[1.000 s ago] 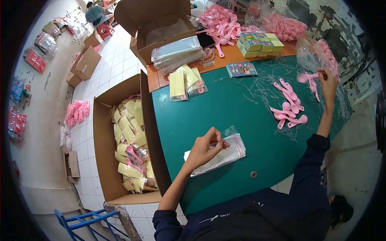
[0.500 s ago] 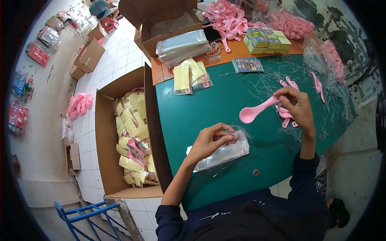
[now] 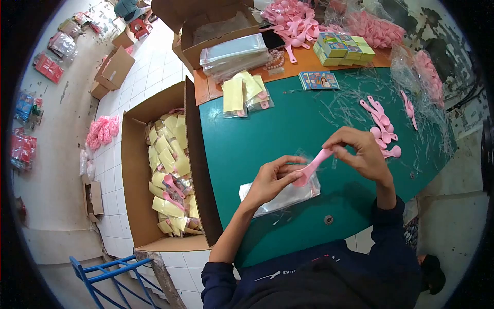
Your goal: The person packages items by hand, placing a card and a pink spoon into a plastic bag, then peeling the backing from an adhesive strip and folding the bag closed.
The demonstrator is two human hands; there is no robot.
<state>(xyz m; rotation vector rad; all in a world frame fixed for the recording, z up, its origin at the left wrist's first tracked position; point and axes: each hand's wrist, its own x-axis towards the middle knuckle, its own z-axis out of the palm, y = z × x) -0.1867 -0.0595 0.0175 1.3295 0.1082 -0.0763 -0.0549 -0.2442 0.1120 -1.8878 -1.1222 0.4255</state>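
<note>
My right hand (image 3: 361, 153) pinches the handle end of a pink measuring spoon (image 3: 316, 164), bowl pointing down to the left. That bowl is right at the fingertips of my left hand (image 3: 271, 179), whose thumb and fingers close on a thin clear plastic bag (image 3: 304, 156), mostly hidden by the hand and spoon. Beneath my left hand lies a stack of clear plastic bags (image 3: 282, 200) on the green table (image 3: 257, 144). To the right of my right hand, several loose pink spoons (image 3: 382, 119) form a small pile.
A cardboard box (image 3: 205, 170) of packed yellow-card bags (image 3: 167, 154) stands to the left. Finished-looking packets (image 3: 234, 97), picture cards (image 3: 319, 80), card stacks (image 3: 342, 49) and more pink spoons (image 3: 293, 23) lie at the back. Plastic scraps (image 3: 355, 98) litter the right side.
My right hand has brought the spoon down and left, so its bowl now reaches my left fingertips. The loose spoons on the right show more fully.
</note>
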